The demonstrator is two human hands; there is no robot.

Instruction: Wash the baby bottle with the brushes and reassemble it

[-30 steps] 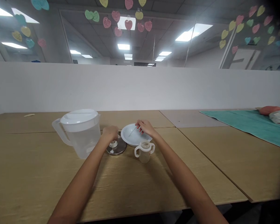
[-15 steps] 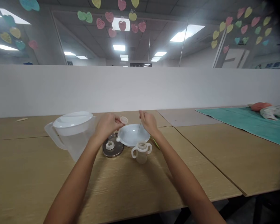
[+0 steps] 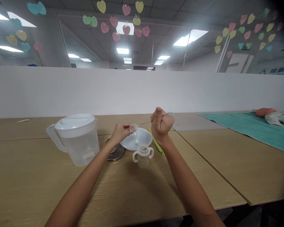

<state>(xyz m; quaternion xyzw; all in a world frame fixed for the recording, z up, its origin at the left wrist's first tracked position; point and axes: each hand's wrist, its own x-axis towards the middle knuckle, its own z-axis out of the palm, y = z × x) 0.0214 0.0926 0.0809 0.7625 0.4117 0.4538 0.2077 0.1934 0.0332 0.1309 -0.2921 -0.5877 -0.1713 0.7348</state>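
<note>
My left hand [image 3: 120, 134] pinches a small, round, translucent piece [image 3: 133, 128], which looks like a baby bottle nipple. My right hand [image 3: 161, 123] is closed around a thin wire straw brush [image 3: 144, 122] with a loop at its outer end. The brush's other end reaches the round piece; whether it is inside I cannot tell. Below both hands stands a white bowl [image 3: 144, 140]. In front of the bowl is a clear two-handled baby bottle [image 3: 143, 159] with its top open. A dark round metal lid or plate [image 3: 117, 154] lies partly behind my left arm.
A large translucent pitcher [image 3: 82, 145] with a white lid stands to the left. A green-handled utensil [image 3: 159, 147] lies right of the bowl. Further right, a teal cloth [image 3: 239, 123] covers part of the table, with a red item [image 3: 265, 112] on it. A white partition [image 3: 132, 91] runs behind.
My right hand has lifted the brush out of the bowl and turned it sideways, toward the round piece. My left hand has moved right with that piece, over the bowl.
</note>
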